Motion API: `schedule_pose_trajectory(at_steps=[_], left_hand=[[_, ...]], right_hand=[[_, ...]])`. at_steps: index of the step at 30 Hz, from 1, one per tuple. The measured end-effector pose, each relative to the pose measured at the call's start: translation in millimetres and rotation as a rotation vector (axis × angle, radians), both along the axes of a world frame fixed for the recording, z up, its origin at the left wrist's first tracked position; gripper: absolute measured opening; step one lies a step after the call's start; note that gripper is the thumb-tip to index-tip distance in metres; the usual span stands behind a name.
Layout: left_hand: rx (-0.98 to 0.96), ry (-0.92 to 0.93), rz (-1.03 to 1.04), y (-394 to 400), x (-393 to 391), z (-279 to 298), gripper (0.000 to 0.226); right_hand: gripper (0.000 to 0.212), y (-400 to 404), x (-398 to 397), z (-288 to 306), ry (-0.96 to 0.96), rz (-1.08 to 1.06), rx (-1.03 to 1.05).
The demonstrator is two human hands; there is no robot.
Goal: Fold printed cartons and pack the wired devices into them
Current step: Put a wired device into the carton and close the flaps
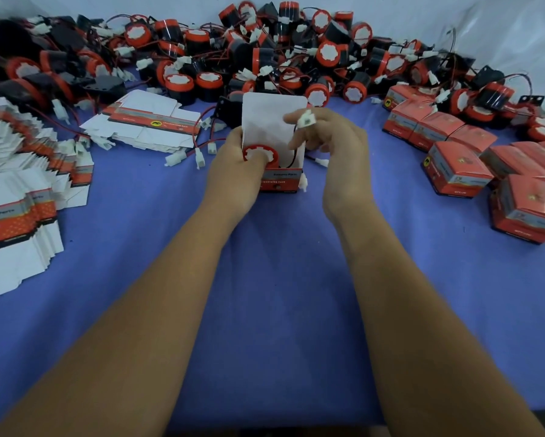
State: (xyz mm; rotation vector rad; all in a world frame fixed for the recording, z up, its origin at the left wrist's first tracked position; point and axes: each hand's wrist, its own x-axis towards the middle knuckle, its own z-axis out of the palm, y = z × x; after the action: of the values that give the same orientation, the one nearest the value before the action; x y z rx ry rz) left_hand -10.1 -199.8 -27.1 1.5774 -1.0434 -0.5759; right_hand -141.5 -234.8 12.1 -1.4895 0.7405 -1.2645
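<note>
Head view, near to far. Both forearms reach out over the blue-covered counter (274, 310). Left hand (233, 171) grips the near-left side of an open carton (279, 181), its thumb pressing on the red-rimmed device (260, 154) seated in the mouth of the carton. Right hand (331, 146) sits just right of the carton, fingers (299, 141) curled and pinching the device's white connector (307, 118); a dark wire runs from there down into the carton. Lid flap (274, 121) stands upright behind the device, not yet closed

Judgement: this unit is mid-pack. Device looks nearly in; the wire and connector remain to be tucked, then the flap shut

Left of the hands, fanned stacks of flat cartons (22, 197) lie unfolded, with a smaller stack (148, 124) further back. Right side holds a cluster of closed cartons (460, 165), roughly a dozen visible, edge of frame cuts off the rest. Along the far edge, against a pale backdrop, a large heap of loose devices (265, 52) with red and black wires and white plugs tangled together

Overall progress reads as early: the unpacked heap and flat stock far outnumber the finished cartons
</note>
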Motion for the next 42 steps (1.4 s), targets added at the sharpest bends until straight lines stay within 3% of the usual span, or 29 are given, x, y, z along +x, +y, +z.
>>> schedule_pose_trajectory(at_steps=[3, 9, 13, 17, 26, 31, 37, 42], left_hand=[[0.014, -0.033, -0.022, 2.6, -1.0, 1.1, 0.034], [0.036, -0.041, -0.077, 9.8, -4.7, 7.5, 0.045], [0.041, -0.026, -0.09, 8.8, -4.3, 7.4, 0.047], [0.031, -0.03, -0.053, 7.2, -3.1, 4.9, 0.045], [0.011, -0.018, -0.038, 2.1, 1.7, 1.1, 0.04], [0.017, -0.034, -0.025, 2.8, 0.2, 0.8, 0.04], [0.045, -0.015, -0.037, 6.0, -3.0, 4.4, 0.047], [0.037, 0.123, -0.051, 5.9, -4.2, 7.7, 0.053]], right_hand=[[0.044, 1.8, 4.4, -1.5, 0.1, -0.015, -0.047], [0.007, -4.1, 6.8, -9.3, 0.283, -0.252, -0.166], [0.029, -7.9, 5.2, -16.0, 0.561, -0.369, -0.441], [0.031, -14.0, 0.1, -18.6, 0.792, -0.438, -0.63], [0.013, -15.4, -0.5, -20.7, 0.641, -0.224, -0.541], [0.032, -13.2, -2.8, -17.0, 0.625, -0.11, -0.451], [0.026, -10.8, 2.8, -26.8, 0.505, -0.041, -0.194], [0.031, -14.3, 2.6, -32.2, 0.49, -0.031, -0.15]])
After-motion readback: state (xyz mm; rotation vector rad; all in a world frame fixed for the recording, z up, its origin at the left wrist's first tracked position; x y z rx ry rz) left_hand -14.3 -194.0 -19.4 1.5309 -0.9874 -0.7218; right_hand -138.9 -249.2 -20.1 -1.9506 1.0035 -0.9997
